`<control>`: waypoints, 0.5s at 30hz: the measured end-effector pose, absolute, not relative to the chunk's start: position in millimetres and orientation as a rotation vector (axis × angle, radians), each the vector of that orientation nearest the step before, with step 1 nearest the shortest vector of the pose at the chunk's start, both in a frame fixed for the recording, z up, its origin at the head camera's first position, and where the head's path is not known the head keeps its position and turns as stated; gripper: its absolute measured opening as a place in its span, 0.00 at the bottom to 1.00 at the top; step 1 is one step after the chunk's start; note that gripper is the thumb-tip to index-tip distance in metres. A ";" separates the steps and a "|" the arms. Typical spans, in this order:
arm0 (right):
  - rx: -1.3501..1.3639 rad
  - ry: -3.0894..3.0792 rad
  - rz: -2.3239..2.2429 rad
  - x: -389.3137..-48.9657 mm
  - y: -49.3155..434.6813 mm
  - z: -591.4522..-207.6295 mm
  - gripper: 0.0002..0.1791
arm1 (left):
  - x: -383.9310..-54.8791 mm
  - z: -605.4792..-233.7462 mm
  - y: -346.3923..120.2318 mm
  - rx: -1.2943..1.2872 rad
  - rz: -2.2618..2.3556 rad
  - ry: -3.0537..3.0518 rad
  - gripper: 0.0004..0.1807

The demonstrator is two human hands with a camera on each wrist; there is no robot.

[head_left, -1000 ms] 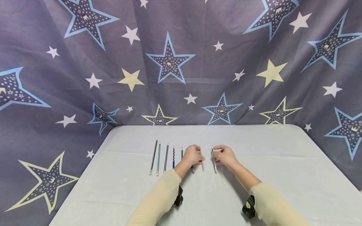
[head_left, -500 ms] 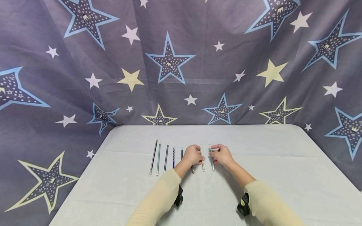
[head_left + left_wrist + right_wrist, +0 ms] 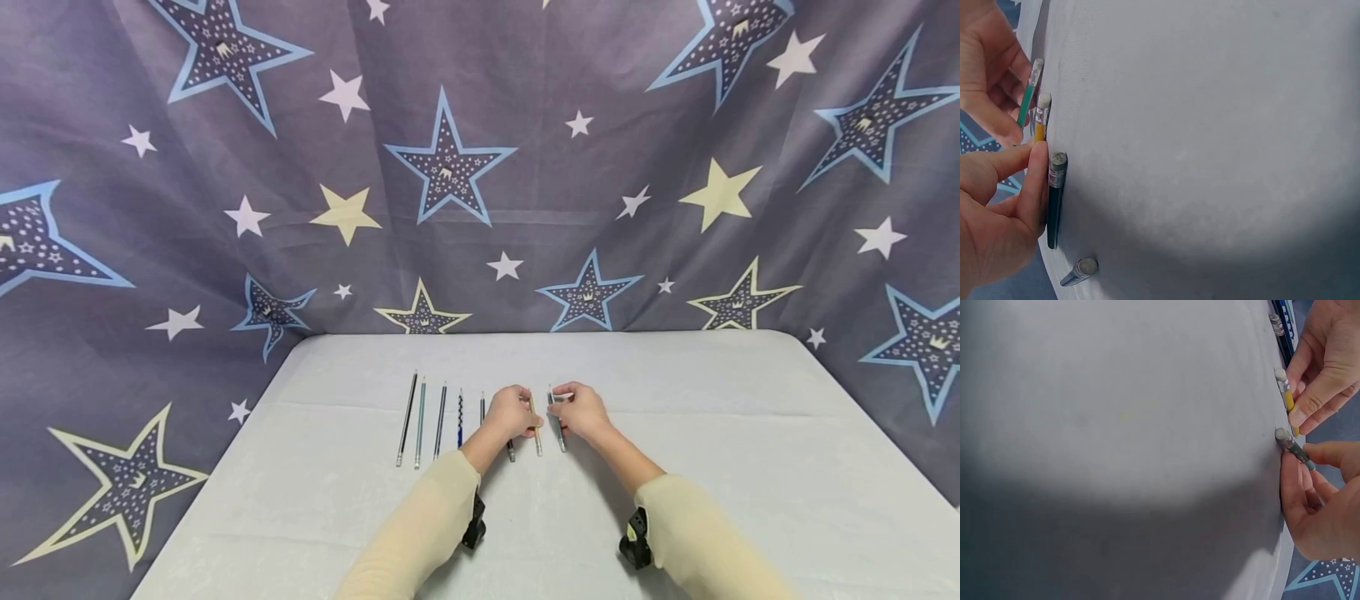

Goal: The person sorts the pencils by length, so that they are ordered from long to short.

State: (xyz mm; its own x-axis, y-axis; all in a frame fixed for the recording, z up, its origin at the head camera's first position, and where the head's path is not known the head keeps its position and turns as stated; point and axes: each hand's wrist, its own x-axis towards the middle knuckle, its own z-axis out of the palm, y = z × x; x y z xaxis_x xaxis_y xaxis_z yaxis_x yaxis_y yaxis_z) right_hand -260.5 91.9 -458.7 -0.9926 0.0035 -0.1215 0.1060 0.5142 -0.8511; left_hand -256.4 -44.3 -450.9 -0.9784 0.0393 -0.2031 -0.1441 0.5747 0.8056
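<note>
My left hand [image 3: 510, 412] pinches a yellow pencil [image 3: 537, 442] lying on the table, its white eraser toward me. Just to the right, my right hand [image 3: 583, 412] holds a green pencil [image 3: 559, 437] between thumb and fingers, its tip pointing away. In the right wrist view the green pencil's eraser end [image 3: 1282, 434] is close over the cloth, a small gap from the yellow pencil [image 3: 1289, 397]. A dark pencil [image 3: 1055, 200] lies beside my left hand in the left wrist view; in the head view that hand hides most of it.
Left of my hands, a row of pencils lies roughly parallel: a black one [image 3: 407, 421], a teal one [image 3: 421, 421], a dark blue one [image 3: 441, 421], a blue-and-white patterned one [image 3: 461, 417] and others. A star-printed curtain [image 3: 480, 183] hangs behind the white-covered table [image 3: 750, 467].
My right hand has moved left with the green pencil, bringing it closer to the yellow one. The left hand has stayed in place on the yellow pencil.
</note>
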 end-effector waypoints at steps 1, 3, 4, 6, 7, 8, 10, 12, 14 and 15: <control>0.091 2.663 -1.472 -261.0 91.2 -459.6 0.18 | -256.2 -450.9 -44.5 -0.085 1.357 2.609 0.27; 0.078 2.698 -1.428 -261.8 90.1 -461.1 0.18 | -256.3 -451.5 -44.7 -0.077 1.351 2.613 0.27; 0.070 2.718 -1.401 -262.3 89.8 -461.9 0.18 | -256.6 -451.9 -44.7 -0.073 1.348 2.615 0.27; 0.057 2.750 -1.355 -262.6 89.3 -462.7 0.19 | -256.7 -452.1 -44.5 -0.067 1.340 2.620 0.27; 0.046 2.767 -1.332 -262.4 88.9 -463.1 0.19 | -256.8 -452.2 -44.5 -0.066 1.339 2.622 0.28; 0.040 2.778 -1.315 -262.3 88.5 -463.3 0.19 | -256.7 -452.3 -44.5 -0.065 1.339 2.623 0.28; 0.034 2.799 -1.281 -262.2 87.5 -464.2 0.19 | -256.5 -452.3 -44.4 -0.065 1.340 2.623 0.28; 0.028 2.818 -1.250 -262.5 86.7 -465.6 0.18 | -256.1 -451.8 -44.5 -0.065 1.339 2.624 0.28; 0.028 2.837 -1.214 -263.4 85.7 -467.4 0.18 | -255.7 -451.5 -44.7 -0.067 1.340 2.622 0.28; 0.023 2.847 -1.198 -263.2 85.3 -467.4 0.18 | -255.7 -451.2 -44.7 -0.067 1.338 2.622 0.28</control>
State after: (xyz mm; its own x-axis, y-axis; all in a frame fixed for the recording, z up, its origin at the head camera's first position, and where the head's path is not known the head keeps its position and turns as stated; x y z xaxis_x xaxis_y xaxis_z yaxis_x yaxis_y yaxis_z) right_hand -263.2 85.3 -467.4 -0.9985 -0.0065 -0.0544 0.0343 0.6992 -0.7141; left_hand -255.7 -44.7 -451.2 -0.9796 0.0487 -0.1951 -0.1294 0.5898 0.7971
